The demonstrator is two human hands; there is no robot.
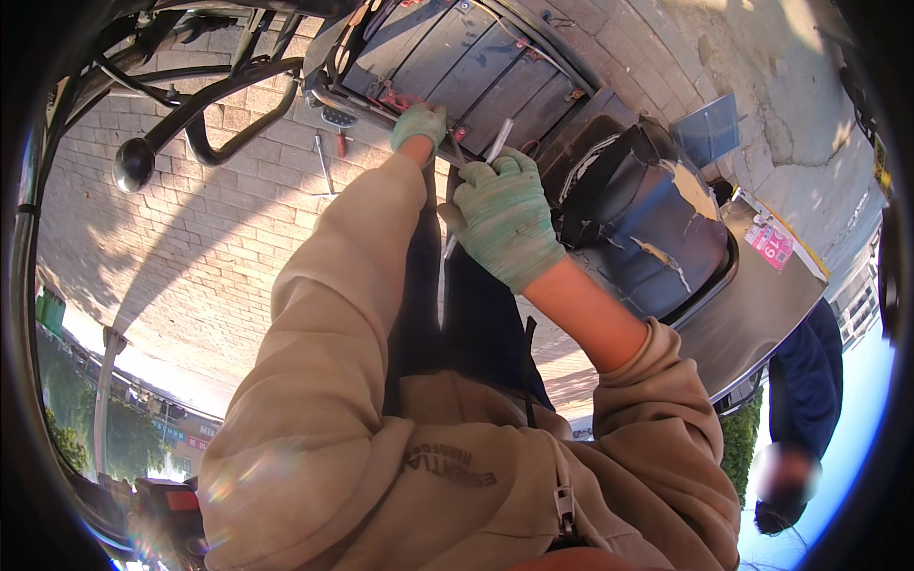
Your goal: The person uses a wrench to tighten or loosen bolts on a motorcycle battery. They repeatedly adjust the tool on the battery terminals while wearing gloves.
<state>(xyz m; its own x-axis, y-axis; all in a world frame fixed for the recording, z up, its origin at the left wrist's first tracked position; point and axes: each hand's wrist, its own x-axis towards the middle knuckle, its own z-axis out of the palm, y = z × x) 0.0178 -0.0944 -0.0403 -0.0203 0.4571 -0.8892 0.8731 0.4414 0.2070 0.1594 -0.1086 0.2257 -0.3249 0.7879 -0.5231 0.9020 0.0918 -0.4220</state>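
My right hand [509, 214], in a pale green work glove, is closed around a silver rod-shaped metal tool [501, 140]. The rod's upper end sticks out above the fingers, and a thin end shows below the palm; its working tip is hard to make out. My left hand [419, 126], gloved alike, reaches to the near edge of an open compartment filled with dark grey batteries [457, 71]. Its fingers are curled beside reddish wires [388, 98]; what they pinch is hidden. A red-marked terminal [461, 133] lies between my hands.
A T-handle wrench [324, 164] and a red-handled screwdriver [341, 143] lie on the brick paving, near a black pedal [338, 117]. Right of the compartment is a torn black seat [638, 238]. Black handlebar tubes [205, 105] reach in from the left. Another person [807, 376] stands at right.
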